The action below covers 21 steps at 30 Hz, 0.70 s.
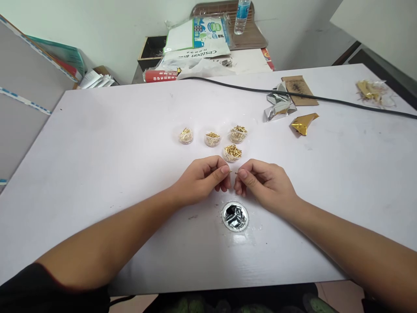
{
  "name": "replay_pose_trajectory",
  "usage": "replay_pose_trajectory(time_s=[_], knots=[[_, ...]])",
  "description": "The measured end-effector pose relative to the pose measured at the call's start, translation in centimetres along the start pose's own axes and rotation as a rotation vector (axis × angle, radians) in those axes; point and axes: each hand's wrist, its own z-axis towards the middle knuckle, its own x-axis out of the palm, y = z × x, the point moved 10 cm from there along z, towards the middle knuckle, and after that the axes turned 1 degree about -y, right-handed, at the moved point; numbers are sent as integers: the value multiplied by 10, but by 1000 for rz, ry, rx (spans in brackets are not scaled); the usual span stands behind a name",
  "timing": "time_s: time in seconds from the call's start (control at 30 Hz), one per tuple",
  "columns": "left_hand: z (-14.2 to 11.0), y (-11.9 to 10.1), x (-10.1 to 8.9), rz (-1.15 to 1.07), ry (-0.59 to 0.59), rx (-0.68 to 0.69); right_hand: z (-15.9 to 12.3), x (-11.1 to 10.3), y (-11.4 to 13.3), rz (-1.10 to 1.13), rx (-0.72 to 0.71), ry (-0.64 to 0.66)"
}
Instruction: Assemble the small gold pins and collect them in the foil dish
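Between thumb and forefinger, my left hand (211, 176) pinches a tiny gold-coloured metal pin (231, 171). Facing it across a narrow gap, my right hand (260, 180) pinches another small gold pin (236, 173); the two tips are apart. Just beyond my fingers stands a clear cup of gold pins (232, 153). Behind it are more clear cups with small gold pieces: one at the back right (238, 134), one in the middle (212, 139) and one at the left (185, 136). Nearer to me, a round silver foil-lined disc (235, 216) lies on the table under my hands.
A black cable (241, 88) crosses the far part of the white table (97, 174). Silver foil (279, 106), brown card (300, 90), a gold wrapper (304, 124) and a plastic bag (371, 92) lie at the right. Behind the table stands a water bottle (242, 17).
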Motion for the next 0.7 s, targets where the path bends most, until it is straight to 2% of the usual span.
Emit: replay_pose_trajectory(time_s=[0.2, 0.43, 0.57, 0.7], knots=[[0, 12, 13, -164, 44, -152, -1, 3, 6, -41, -37, 18], [1, 17, 15, -249, 47, -133, 1, 2, 4, -38, -31, -13], [1, 16, 15, -171, 36, -113, 1, 5, 0, -20, 16, 4], [0, 12, 14, -65, -5, -87, 0, 9, 0, -31, -2, 24]])
